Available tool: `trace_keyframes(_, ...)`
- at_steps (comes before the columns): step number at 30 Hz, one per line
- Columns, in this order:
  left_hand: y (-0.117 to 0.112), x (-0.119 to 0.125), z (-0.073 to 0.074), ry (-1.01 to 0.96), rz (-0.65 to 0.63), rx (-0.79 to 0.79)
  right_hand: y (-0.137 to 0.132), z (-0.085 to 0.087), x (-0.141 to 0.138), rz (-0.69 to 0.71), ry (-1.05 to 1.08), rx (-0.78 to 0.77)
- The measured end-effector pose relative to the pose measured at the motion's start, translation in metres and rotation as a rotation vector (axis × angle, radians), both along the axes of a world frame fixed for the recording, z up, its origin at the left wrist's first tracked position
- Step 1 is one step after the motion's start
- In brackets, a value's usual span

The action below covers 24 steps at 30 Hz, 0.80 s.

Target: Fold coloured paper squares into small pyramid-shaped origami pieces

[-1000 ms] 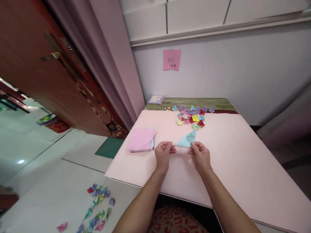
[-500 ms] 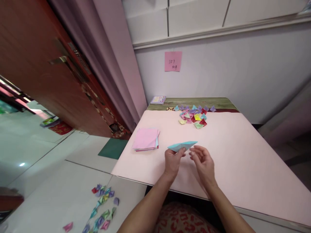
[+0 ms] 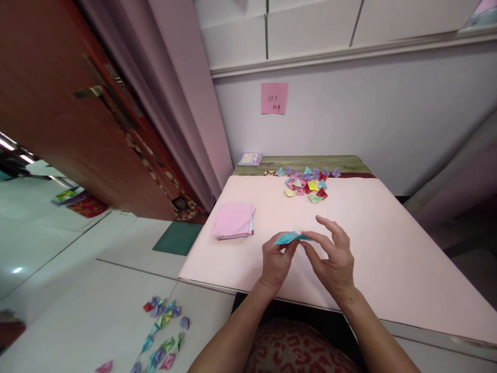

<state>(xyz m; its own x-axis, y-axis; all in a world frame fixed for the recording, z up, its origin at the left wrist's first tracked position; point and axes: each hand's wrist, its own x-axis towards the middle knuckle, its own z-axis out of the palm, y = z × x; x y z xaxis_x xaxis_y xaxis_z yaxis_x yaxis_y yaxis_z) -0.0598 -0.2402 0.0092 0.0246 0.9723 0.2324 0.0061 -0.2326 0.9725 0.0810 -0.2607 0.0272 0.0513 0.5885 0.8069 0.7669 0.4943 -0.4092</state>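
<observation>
A piece of blue folded paper (image 3: 286,238) is held above the front part of the table. My left hand (image 3: 275,261) pinches it from the left and below, thumb toward me. My right hand (image 3: 332,256) has its thumb and index finger closed on the paper's right end, while its other fingers are raised and spread. Left of my hands lies a stack of square paper sheets (image 3: 233,220), pink on top. Beyond them several small folded paper pieces (image 3: 306,185) in many colours sit in a cluster.
The pink-covered table (image 3: 388,248) has a stack of small packets (image 3: 251,159) at its far left corner. More folded paper pieces (image 3: 159,357) lie on the tiled floor at left. A pink note (image 3: 274,98) is on the wall, and a brown door (image 3: 77,124) stands at left.
My right hand has moved onto the right end of the blue paper, pinching it and lifting its other fingers. The paper now looks shorter and more bent. The view has shifted slightly.
</observation>
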Motion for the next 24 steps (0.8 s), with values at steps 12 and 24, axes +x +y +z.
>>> trace_keyframes(12,-0.0014,-0.0006,0.0011,-0.008,-0.017,-0.058,-0.0043,0.0069,0.0005,0.012,-0.038,0.023)
trace_keyframes(24,-0.0008,0.0010,-0.0072,0.060,-0.063,0.003,0.0054,0.0085,0.0001,0.138,-0.217,-0.143)
